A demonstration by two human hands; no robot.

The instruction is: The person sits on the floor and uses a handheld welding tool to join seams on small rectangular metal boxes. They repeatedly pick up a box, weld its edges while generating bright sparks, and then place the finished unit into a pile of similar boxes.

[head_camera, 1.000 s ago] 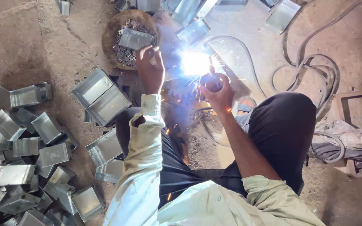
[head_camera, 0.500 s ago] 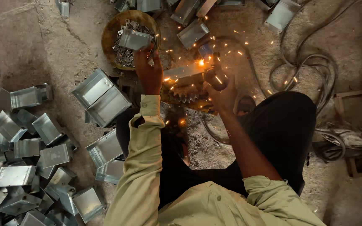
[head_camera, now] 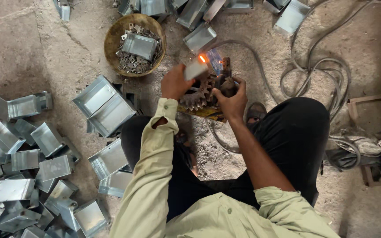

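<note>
My left hand grips a small sheet-metal box over a rusty toothed gear that rests on the ground in front of me. An orange glowing spot shows on the box's top edge. My right hand is closed on a dark welding electrode holder right beside the box. Both hands are close together above the gear.
A round basket holds small metal scraps and one metal box. Several open metal boxes lie at the left and along the top. Cables coil at the right. A sandalled foot is by my black-trousered knee.
The bright welding arc of a second ago has gone out, the sparks have died, and only a small glowing spot stays. Both hands have stayed over the gear.
</note>
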